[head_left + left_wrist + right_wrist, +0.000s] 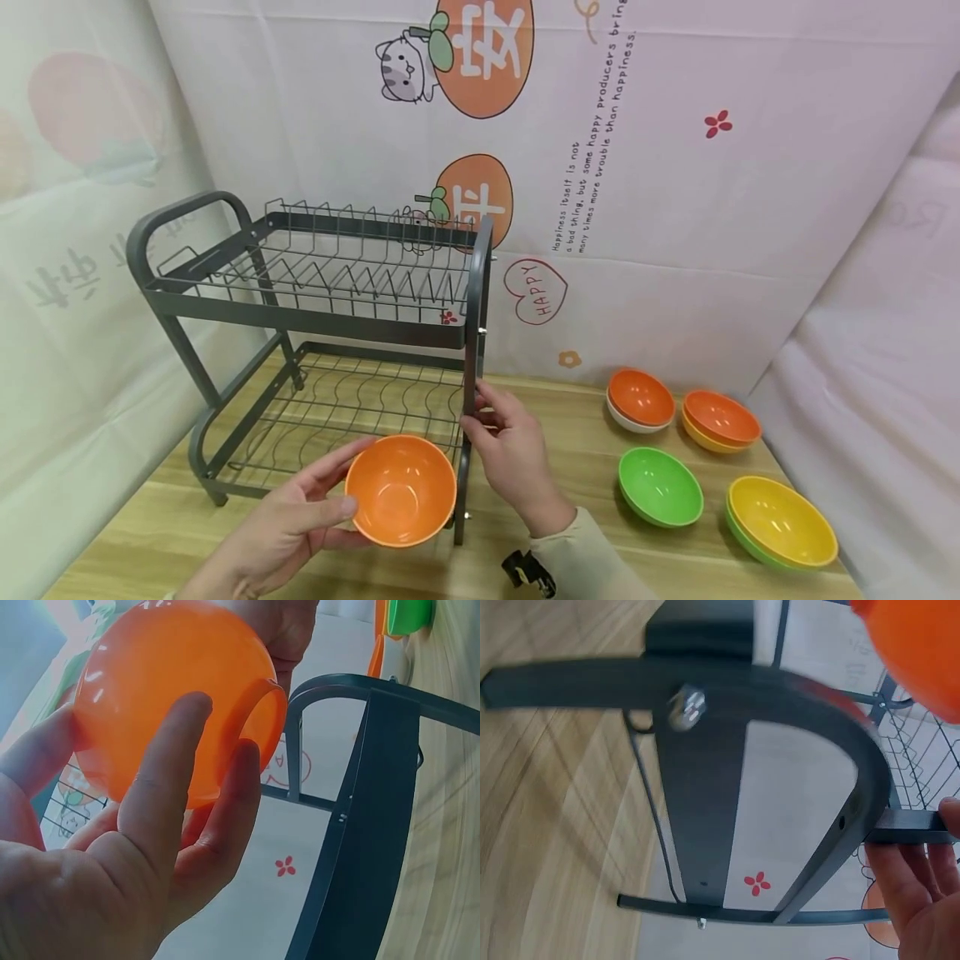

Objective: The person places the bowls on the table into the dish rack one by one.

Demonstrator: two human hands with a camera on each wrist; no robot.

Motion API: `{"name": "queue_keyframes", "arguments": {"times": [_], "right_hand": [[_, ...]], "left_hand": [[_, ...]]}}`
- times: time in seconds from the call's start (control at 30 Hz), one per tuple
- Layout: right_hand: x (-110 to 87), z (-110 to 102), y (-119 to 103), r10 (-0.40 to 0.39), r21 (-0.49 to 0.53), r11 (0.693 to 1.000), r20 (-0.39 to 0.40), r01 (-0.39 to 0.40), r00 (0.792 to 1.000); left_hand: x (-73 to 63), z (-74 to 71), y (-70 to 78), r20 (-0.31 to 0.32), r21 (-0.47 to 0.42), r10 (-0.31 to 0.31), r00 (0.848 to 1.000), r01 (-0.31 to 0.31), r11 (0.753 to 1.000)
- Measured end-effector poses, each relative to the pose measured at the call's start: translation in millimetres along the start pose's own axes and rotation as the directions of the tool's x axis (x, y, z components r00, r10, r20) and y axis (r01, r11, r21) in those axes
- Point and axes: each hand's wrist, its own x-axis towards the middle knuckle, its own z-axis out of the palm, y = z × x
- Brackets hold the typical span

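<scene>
An orange bowl [401,492] is held by my left hand [292,521] in front of the rack's lower shelf. The thumb lies at the bowl's near rim, and in the left wrist view the fingers [161,761] spread around its outside. My right hand [517,450] grips the right front post of the dark grey two-tier dish rack [315,321]. In the right wrist view, its fingers [904,885] curl around the rack's bar [907,825]. Wire dividers line the rack's upper tier, and the lower tier is a wavy wire shelf [360,396].
On the wooden table [577,433] at the right stand an orange bowl [641,397] in a white one, another orange bowl [722,417] in a yellow one, a green bowl [660,486] and a yellow bowl [782,521] in a green one. Printed cloth [675,208] hangs behind.
</scene>
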Motion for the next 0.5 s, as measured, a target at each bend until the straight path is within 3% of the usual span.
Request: {"name": "queue_keyframes", "arguments": {"times": [0.13,0.27,0.4,0.5], "right_hand": [[-0.5,0,4,-0.052,-0.044,0.998,-0.012,0.052,0.999],[0.0,0,6,-0.070,-0.054,0.996,-0.012,0.070,0.997],[0.0,0,5,-0.066,-0.062,0.996,-0.015,0.065,0.998],[-0.2,0,4,-0.064,-0.064,0.996,-0.017,0.063,0.998]], "left_hand": [[1.3,-0.9,8.4,-0.037,0.060,0.002,0.999,0.001,0.998],[5.9,-2.5,25.4,-0.132,0.172,-0.004,0.991,0.027,0.985],[18.0,-6.6,44.9,-0.243,0.280,-0.031,0.970,0.101,0.955],[32.0,-11.0,54.2,-0.322,0.356,-0.049,0.946,0.169,0.919]]}}
